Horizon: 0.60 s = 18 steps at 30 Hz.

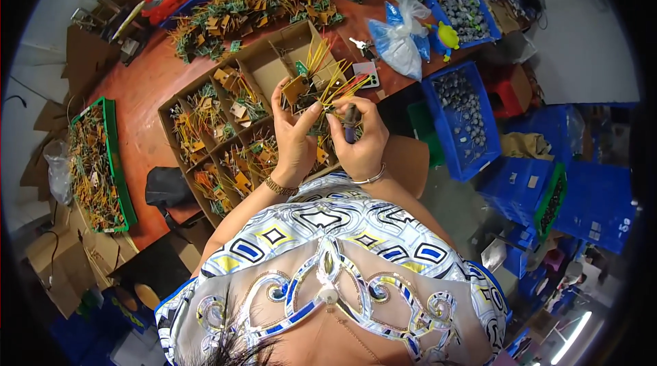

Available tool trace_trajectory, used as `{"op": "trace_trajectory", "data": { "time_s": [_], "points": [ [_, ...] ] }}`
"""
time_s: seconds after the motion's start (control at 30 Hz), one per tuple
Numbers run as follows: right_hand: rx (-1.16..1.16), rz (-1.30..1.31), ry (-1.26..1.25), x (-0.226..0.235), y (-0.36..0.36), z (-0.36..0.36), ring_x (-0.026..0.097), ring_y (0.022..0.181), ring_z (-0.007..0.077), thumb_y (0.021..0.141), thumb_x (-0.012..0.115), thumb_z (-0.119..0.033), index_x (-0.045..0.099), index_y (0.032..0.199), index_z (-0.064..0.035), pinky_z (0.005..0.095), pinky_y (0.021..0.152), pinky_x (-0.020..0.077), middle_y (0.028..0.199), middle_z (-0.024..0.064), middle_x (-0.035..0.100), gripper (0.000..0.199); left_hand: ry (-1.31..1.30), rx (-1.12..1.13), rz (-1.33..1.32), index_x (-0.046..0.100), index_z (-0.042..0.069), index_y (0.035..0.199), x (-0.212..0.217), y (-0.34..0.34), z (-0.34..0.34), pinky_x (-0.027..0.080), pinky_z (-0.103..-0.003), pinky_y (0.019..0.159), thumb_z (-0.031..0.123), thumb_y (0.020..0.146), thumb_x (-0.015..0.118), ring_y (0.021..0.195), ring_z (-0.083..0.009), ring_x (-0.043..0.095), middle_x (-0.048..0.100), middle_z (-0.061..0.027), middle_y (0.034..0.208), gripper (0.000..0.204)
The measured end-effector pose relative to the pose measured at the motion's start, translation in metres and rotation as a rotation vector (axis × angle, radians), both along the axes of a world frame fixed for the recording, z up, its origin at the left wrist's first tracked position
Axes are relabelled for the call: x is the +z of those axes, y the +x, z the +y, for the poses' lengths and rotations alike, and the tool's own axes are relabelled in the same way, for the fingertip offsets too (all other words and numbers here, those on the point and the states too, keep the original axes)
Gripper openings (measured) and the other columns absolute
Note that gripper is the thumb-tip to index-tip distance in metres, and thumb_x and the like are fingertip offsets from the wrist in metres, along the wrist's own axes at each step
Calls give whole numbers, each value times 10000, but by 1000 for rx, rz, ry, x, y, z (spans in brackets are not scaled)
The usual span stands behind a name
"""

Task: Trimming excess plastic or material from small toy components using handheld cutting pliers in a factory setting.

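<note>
My left hand (295,135) pinches a small brown circuit board (295,90) between thumb and fingers, with long yellow wires (316,61) fanning out from it. Close beside it, my right hand (364,137) is closed around a tool with a dark purple handle (351,126); its working end is hidden among the wires and fingers, so I cannot tell its exact kind. Both hands are over a divided cardboard box (268,73). Its compartments hold wired circuit boards (202,120), some brown and some green.
Beyond the box lies a heap of wired boards (256,10). A green tray (113,161) of boards is at the left, by a black bag (168,187). On the right are a tied plastic bag (402,37), keys (363,46) and a blue bin (489,154) of small grey parts.
</note>
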State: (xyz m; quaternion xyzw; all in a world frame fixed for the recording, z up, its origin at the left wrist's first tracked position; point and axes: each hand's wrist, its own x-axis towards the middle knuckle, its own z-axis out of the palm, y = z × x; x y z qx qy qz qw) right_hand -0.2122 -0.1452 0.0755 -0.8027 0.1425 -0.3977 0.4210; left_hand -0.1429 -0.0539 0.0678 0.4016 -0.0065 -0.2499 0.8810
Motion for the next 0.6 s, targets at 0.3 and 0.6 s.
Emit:
{"op": "trace_trajectory", "data": {
  "time_s": [0.3,0.6],
  "points": [
    [71,139,-25,-2,8,-5,634,634,217,715,717,-20,567,946,-21,316,605,496,747,91,635,275,43,78,38,297,110,1386,3,-1,2,466,-291,863,22,828,674,1031,-170,560,539,-101,1185,679],
    [186,144,50,-25,13,-1,614,710,297,734,727,-29,531,958,-25,369,623,471,804,131,605,298,99,142,35,312,121,1363,-7,0,9,505,-280,797,14,837,657,1013,-188,581,540,-107,1174,639]
  ]
}}
